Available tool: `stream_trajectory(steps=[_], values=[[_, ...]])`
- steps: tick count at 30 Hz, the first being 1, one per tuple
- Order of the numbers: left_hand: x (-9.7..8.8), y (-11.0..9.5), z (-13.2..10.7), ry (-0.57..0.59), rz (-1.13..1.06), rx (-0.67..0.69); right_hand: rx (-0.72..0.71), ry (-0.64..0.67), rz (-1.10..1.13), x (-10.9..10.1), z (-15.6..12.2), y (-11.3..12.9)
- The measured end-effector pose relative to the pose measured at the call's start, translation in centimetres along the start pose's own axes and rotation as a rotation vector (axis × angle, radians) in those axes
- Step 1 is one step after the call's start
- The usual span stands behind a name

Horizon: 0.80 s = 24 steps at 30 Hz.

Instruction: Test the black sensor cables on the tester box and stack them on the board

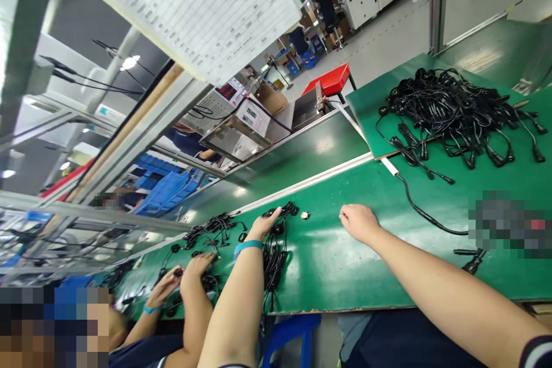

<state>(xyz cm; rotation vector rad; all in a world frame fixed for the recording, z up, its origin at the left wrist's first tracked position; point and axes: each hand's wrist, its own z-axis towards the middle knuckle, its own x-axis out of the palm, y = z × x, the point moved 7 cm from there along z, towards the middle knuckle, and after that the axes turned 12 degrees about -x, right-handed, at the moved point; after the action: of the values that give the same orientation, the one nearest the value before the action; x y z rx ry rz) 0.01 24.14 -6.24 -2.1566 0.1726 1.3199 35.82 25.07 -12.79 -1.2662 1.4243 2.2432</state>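
- Where sizes are ranked, the green tabletop [323, 279] comes first; it carries all items below.
- Cable pile [444, 106]: black, tangled, on green board [366, 98], R side, well apart from both hands.
- Cable bundle [272, 267]: on tabletop, from L hand toward near edge. Est. handling: light, flexible; smooth jacket poss. slippery, ends prob. stiffer. Rec. hold: mid-bundle, all strands tog.; single-strand pull may tangle or strain leads.
- R hand [361, 223]: over bare tabletop, fingers curled into loose fist, no part visible inside.
- L hand [264, 225]: at far end of bundle, appar. touching; fingers partly hidden, grip vs. mere contact: cannot tell.
- Small pale part [305, 215]: between hands, nearer L; ID unclear.
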Motion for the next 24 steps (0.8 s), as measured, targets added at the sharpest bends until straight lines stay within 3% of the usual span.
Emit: stream_trajectory(steps=[4, 10, 17, 24], values=[[1.7, -0.8, 1.0, 0.011, 0.054, 0.007, 0.004, 0.020, 0.018, 0.1, 0.0, 0.1], [2.0, 0.4, 2.7, -0.014, -0.033, 0.030, 0.019, 0.010, 0.022, 0.2, 0.0, 0.0], [0.8, 3.6, 4.6, -0.065, -0.370, 0.043, 0.024, -0.035, 0.039, 0.0, -0.1, -0.7], [-0.1, 4.3, 4.7, -0.029, -0.799, 0.146, 0.032, -0.059, 0.051, 0.2, -0.4, -1.5]])
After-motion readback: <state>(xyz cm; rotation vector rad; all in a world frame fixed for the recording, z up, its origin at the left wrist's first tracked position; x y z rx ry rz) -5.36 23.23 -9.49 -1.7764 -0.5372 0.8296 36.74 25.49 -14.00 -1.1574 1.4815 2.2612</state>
